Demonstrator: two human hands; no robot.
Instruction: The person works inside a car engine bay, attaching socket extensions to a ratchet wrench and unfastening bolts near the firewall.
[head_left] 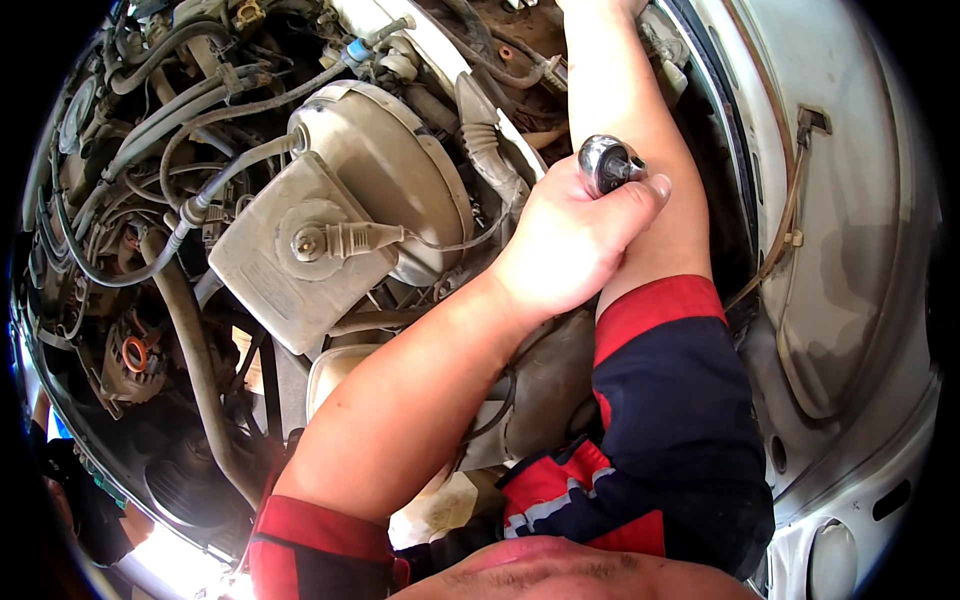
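My left hand (585, 225) grips a chrome ratchet wrench (603, 160), its head showing above the curled fingers, over my right forearm. My right arm stretches up along the right side of the engine bay, and my right hand (608, 5) is cut off at the top edge, fingers hidden. Left of my left hand are a large round brake booster (410, 175) and a square pale reservoir (275, 275) with a cap and plug on top.
Hoses and cables (145, 120) crowd the engine bay's left. The pale metal fender (840, 250) runs down the right, with a thin cable along it. A person in dark clothing (85, 500) is partly visible at the lower left edge.
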